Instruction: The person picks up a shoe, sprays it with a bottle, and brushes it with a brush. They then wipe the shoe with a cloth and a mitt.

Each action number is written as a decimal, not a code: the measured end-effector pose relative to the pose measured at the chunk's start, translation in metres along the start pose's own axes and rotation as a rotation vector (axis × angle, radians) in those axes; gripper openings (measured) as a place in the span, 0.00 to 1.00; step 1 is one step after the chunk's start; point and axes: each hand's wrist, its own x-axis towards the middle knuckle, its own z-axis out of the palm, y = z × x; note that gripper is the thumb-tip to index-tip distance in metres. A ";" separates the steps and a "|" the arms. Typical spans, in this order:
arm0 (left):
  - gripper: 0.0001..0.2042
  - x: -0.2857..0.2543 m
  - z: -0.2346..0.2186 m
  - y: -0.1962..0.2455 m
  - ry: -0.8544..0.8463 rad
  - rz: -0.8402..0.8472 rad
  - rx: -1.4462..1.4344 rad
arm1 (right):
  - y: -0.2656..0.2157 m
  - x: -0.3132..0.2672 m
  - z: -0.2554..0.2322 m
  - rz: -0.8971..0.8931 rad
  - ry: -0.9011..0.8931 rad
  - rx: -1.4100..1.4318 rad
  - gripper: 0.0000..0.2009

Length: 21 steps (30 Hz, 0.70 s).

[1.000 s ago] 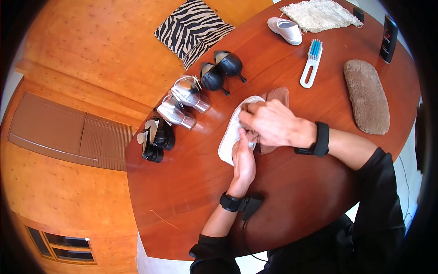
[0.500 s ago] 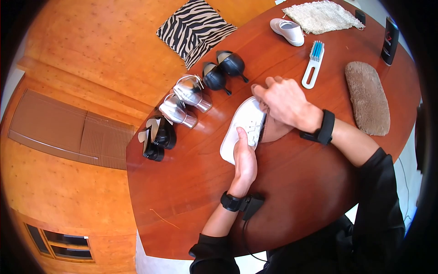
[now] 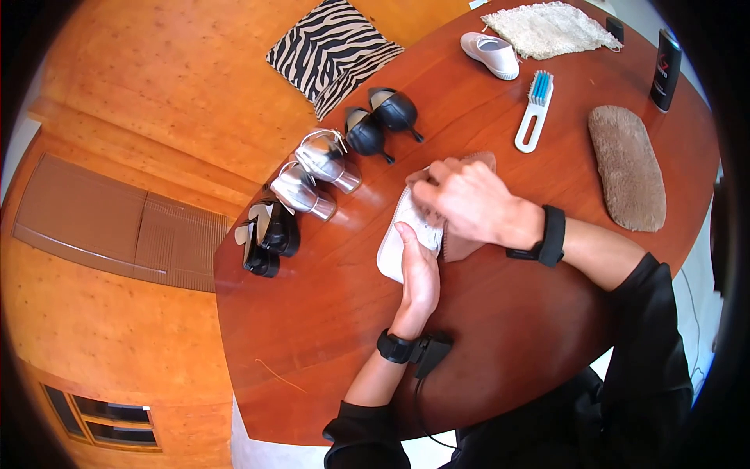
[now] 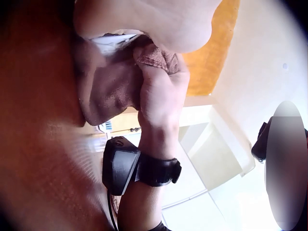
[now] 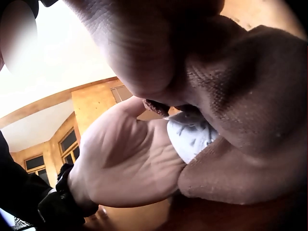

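Note:
In the head view my left hand [image 3: 419, 273] holds a white canvas shoe [image 3: 393, 248] from the near side, its thumb lying along the upper. My right hand [image 3: 476, 202] grips a brown cloth [image 3: 459, 244] bunched under its curled fingers, over the far part of the shoe. A loose flap of the cloth hangs beside the shoe toward the right. From the left wrist view, the right hand [image 4: 161, 91] clutches a fold of the cloth [image 4: 110, 91]. The right wrist view shows the left palm [image 5: 130, 159] against the shoe [image 5: 185, 137], with cloth [image 5: 250, 178] draped alongside.
A second white shoe [image 3: 491, 56], a cream cloth [image 3: 551, 30], a blue-bristled brush [image 3: 534, 113], a brown fuzzy pad [image 3: 627, 168] and a black bottle [image 3: 666, 72] lie or stand farther off. Black heels [image 3: 394, 109], silver heels [image 3: 324, 160] and black shoes [image 3: 277, 230] line the left edge.
My right hand with the cloth lifted off toward the far right, baring the shoe's upper, then came back down over it. My left hand has kept its hold on the shoe.

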 end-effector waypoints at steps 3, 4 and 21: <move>0.37 0.000 -0.002 -0.001 0.004 -0.015 0.010 | 0.017 0.003 0.000 0.106 0.055 -0.084 0.14; 0.38 0.000 -0.002 -0.002 0.009 -0.024 0.007 | 0.020 0.004 -0.002 0.127 0.075 -0.105 0.14; 0.36 0.002 -0.002 -0.007 0.063 0.018 -0.022 | -0.004 -0.002 -0.003 -0.113 0.034 -0.012 0.11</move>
